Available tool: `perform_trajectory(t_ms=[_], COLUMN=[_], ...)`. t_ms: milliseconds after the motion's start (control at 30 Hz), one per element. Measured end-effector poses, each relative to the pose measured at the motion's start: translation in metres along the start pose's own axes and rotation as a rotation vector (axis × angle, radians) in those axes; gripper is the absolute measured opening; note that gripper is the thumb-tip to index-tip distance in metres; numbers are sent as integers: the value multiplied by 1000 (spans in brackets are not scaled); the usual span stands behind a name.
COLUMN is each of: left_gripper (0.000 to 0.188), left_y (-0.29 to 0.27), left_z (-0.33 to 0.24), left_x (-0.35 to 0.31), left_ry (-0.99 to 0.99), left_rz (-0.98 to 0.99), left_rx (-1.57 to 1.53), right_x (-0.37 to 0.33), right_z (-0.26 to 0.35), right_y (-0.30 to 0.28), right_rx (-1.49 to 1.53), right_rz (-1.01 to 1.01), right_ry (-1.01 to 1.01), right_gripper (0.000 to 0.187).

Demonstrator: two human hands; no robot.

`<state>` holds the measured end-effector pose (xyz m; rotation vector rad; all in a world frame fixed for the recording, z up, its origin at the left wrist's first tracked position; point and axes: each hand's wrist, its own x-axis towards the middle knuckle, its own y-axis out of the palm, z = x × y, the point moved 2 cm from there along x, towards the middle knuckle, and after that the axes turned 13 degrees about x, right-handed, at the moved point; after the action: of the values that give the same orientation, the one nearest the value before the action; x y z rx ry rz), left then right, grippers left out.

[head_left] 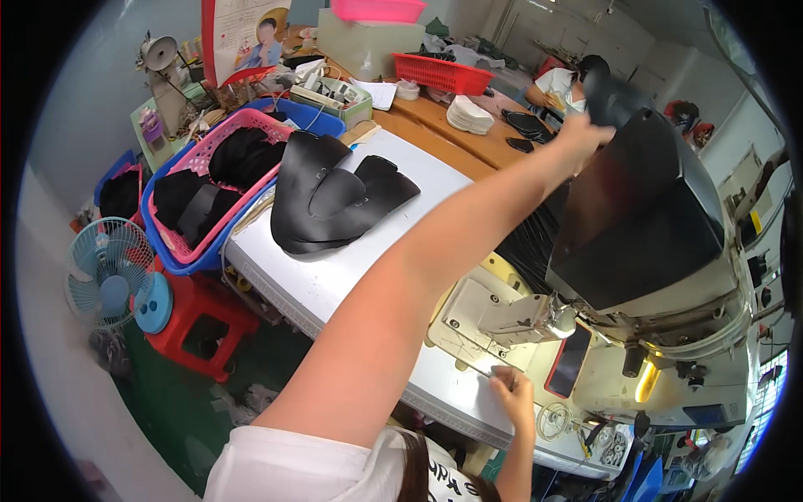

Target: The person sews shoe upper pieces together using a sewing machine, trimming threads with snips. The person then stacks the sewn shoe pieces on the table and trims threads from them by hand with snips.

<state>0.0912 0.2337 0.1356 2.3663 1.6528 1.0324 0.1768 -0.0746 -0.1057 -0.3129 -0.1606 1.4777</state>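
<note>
My left arm reaches across the white worktable (418,167) to the far right. Its hand (584,138) is closed on a dark, motion-blurred piece (615,99) above the sewing machine (640,217). My right hand (514,393) is by the front edge of the machine's bed (481,322), fingers curled together; whatever they may hold is too small to make out. Curved black leather-like pieces (335,205) lie overlapping on the table, left of my left forearm. Behind the machine bed, a heap of black material (535,247) is partly hidden by my arm.
A phone (569,360) lies right of my right hand, near bobbins (615,448). At left are a pink basket (188,247) of black pieces, a fan (109,272) and a red stool (205,314). Behind stand a red basket (443,74) and another person (556,84).
</note>
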Motion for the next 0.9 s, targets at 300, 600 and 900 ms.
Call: perform_trajectory(t_ms=[300,600,900], left_gripper=[40,44,62], left_y=[-74,-317,-359], left_z=[83,-24,-64], left_x=[-114,-182,-224], left_ry=[-482,231,-651], left_rz=[-77,-675,-616], left_rx=[595,2040,2242], right_x=[-13,-18,-15], right_z=[-11,-14,-21], right_y=[2,4,6], right_rx=[370,364,298], right_rz=[-186,-274,-290], right_ry=[-25,-115,-159], right_gripper=[20,17,18])
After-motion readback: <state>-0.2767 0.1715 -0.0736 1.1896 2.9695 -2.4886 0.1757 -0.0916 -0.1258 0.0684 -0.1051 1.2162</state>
